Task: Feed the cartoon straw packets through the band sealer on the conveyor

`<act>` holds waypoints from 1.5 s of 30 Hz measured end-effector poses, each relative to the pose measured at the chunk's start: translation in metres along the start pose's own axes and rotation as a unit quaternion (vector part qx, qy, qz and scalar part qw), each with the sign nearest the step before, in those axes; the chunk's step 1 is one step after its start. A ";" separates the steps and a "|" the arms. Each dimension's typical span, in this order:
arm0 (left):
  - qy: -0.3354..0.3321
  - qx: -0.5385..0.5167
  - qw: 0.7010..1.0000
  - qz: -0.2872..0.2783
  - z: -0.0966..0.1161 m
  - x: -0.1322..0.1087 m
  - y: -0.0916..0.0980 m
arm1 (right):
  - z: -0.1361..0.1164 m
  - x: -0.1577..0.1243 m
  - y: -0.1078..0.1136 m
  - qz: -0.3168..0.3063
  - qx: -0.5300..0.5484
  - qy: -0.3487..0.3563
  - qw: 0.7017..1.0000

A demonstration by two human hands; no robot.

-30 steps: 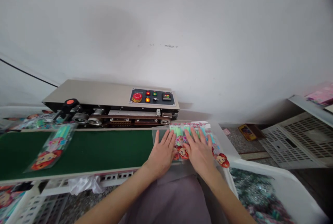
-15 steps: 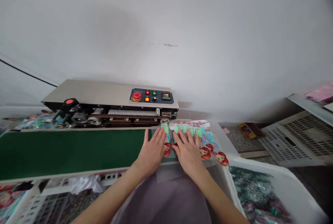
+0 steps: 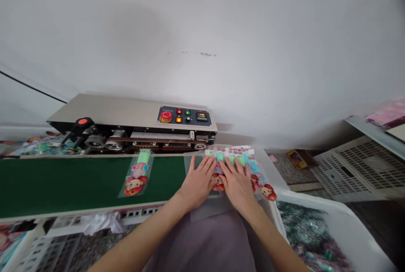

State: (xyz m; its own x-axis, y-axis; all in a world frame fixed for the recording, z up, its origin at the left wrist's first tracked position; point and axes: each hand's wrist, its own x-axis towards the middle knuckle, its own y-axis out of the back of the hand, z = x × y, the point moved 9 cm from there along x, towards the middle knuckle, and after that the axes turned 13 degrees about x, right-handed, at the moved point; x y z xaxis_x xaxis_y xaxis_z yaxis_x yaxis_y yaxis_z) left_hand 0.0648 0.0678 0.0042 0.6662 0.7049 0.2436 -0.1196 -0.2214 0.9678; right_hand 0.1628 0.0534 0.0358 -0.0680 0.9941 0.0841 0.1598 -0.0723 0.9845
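Note:
My left hand (image 3: 200, 182) lies flat with its fingers stretched out, over the left edge of a row of printed clear packets (image 3: 260, 175) of green and blue sticks. Beside it, my right hand (image 3: 238, 179) rests on more of these packets, fingers spread. The packets overlap and carry a cartoon face with red hair; my hands partly cover them. One single packet (image 3: 136, 179) lies apart on the green conveyor belt (image 3: 79, 183), its top end at the sealing machine (image 3: 126, 114).
A control panel (image 3: 185, 116) with a red stop button faces me on the machine. A white bin (image 3: 354, 225) of wrapped items stands at lower right, with grey plastic crates (image 3: 351, 168) behind. Packets (image 3: 47, 147) lie in a heap behind the belt at far left.
A single packet now lies on the belt to the left of my hands, away from the row. Both hands have shifted slightly right, still flat on the packets.

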 end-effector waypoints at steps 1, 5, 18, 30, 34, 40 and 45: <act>-0.003 0.002 1.000 0.000 -0.004 -0.003 0.000 | -0.003 0.000 -0.001 -0.002 0.004 0.006 1.000; -0.006 0.008 1.000 -0.018 -0.026 -0.017 0.005 | -0.015 0.003 -0.004 -0.011 0.035 0.029 0.999; -0.011 -0.004 1.000 -0.027 -0.007 -0.007 0.022 | -0.012 0.002 0.007 -0.017 0.046 0.043 0.998; 0.027 0.016 0.999 -0.024 -0.022 -0.018 0.006 | -0.009 0.002 -0.013 0.063 0.016 -0.006 0.998; 0.095 0.043 0.994 -0.044 -0.045 -0.030 0.019 | -0.031 0.012 -0.007 0.059 0.066 -0.016 0.996; 0.043 -0.023 0.999 -0.014 -0.007 0.000 0.032 | 0.013 0.002 0.018 0.056 0.052 -0.023 0.997; -0.005 -0.022 1.000 -0.004 0.017 0.017 0.006 | 0.027 -0.001 0.006 0.023 0.022 -0.018 0.999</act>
State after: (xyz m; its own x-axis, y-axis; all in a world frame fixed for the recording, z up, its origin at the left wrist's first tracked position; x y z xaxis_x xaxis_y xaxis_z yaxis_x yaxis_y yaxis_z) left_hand 0.0876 0.0667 0.0134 0.6747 0.6999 0.2345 -0.1460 -0.1848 0.9719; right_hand 0.1900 0.0543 0.0372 -0.0250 0.9922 0.1224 0.2053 -0.1147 0.9720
